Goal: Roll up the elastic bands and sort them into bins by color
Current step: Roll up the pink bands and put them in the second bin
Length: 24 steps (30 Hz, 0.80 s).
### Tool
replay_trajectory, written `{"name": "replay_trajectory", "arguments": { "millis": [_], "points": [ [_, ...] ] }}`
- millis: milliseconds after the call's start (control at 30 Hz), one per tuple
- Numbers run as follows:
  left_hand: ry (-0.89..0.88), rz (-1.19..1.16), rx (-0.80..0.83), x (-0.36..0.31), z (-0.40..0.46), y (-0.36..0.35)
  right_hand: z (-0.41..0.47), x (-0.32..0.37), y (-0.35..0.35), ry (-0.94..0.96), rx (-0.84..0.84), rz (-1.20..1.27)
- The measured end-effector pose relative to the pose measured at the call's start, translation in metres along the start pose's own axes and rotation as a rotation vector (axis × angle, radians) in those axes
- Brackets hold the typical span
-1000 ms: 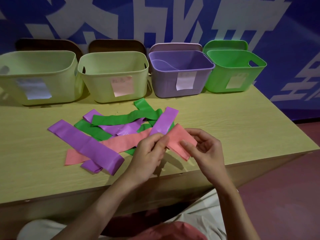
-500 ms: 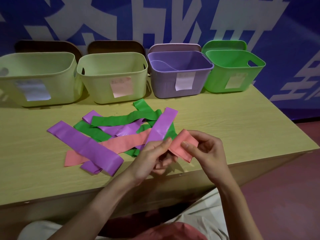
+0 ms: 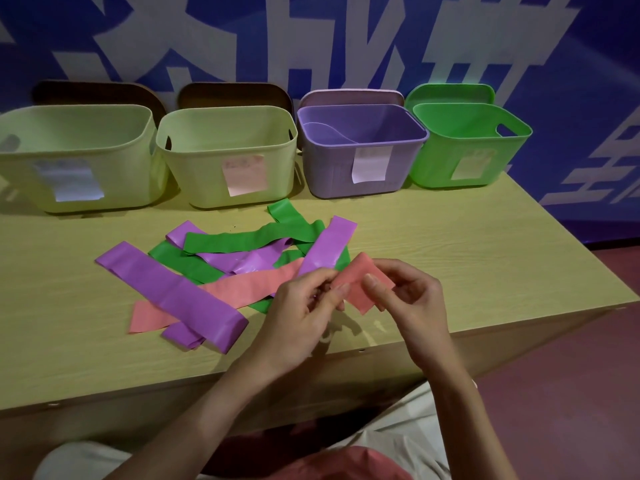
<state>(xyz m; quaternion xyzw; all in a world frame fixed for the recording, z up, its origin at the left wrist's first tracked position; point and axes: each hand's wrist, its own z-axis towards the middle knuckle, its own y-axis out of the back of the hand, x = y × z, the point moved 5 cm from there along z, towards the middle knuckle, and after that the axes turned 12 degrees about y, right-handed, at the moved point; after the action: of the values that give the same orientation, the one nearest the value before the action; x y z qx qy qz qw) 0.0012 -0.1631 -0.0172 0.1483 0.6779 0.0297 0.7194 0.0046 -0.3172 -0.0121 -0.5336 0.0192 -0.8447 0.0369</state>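
Note:
A pink elastic band runs from the pile's lower left up to both hands. My left hand and my right hand pinch its folded right end just above the table's front edge. Purple bands and green bands lie crossed in a loose pile on the table. Along the back stand two pale yellow-green bins, a purple bin and a green bin, each with a paper label.
Lids lean upright behind the bins against a blue wall with white lettering. The purple bin holds what looks like a purple band. The table's right edge drops to a dark red floor. My lap shows below the front edge.
The hands have folded the pink band's right end over on itself and moved closer together. The rest of the pile has not moved.

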Motion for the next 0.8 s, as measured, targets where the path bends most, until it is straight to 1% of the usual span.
{"name": "replay_trajectory", "arguments": {
  "millis": [167, 400, 500, 700, 800],
  "points": [
    [0.008, -0.087, -0.029, -0.001, 0.002, 0.003, 0.001, 0.0, 0.005, -0.001, -0.007, 0.017],
    [0.029, -0.199, 0.038, 0.0, 0.004, -0.003, 0.004, 0.006, 0.012, 0.079, -0.068, -0.032],
    [0.021, -0.137, 0.066, 0.0, 0.003, -0.008, 0.006, 0.006, 0.014, 0.113, -0.068, -0.072],
    [-0.046, 0.13, 0.065, -0.003, 0.0, -0.009, 0.007, 0.001, 0.015, 0.102, -0.06, -0.076],
    [-0.046, 0.15, 0.07, -0.007, 0.0, -0.008, 0.007, -0.001, 0.015, 0.085, -0.104, -0.049]
  ]
}}
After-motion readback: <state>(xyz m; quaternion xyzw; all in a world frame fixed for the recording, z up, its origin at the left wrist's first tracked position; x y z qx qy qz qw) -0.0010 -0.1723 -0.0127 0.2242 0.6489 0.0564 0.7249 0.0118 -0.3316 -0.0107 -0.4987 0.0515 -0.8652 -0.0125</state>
